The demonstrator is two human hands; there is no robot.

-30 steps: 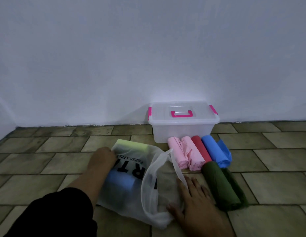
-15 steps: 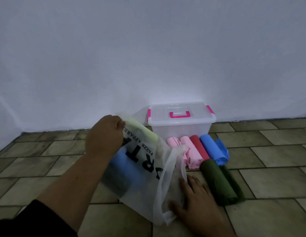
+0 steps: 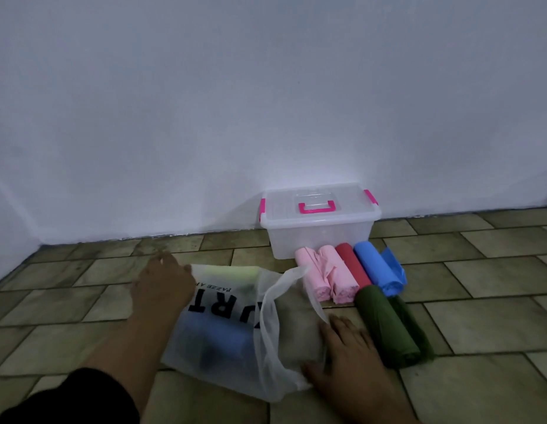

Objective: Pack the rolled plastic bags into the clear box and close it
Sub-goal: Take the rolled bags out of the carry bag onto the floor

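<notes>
A white wall (image 3: 266, 102) rises behind a floor of olive-brown tiles (image 3: 480, 270). The clear plastic box with a pink handle and pink side latches (image 3: 319, 223) stands on the floor against that wall, its lid on. Just in front of the box and to its left lies a translucent white carrier bag with black lettering (image 3: 235, 325), blue and yellow-green shapes showing through it. Directly in front of the box lie the rolled plastic bags: 2 pink rolls (image 3: 327, 278), 1 red roll (image 3: 353, 266) and 1 blue roll (image 3: 377, 269) side by side, with 1 dark green roll (image 3: 388, 325) nearer the person. The left hand (image 3: 163, 286) rests flat on the bag's far-left corner, fingers loosely spread. The right hand (image 3: 347, 359) presses the bag's near-right edge, fingers spread.
</notes>
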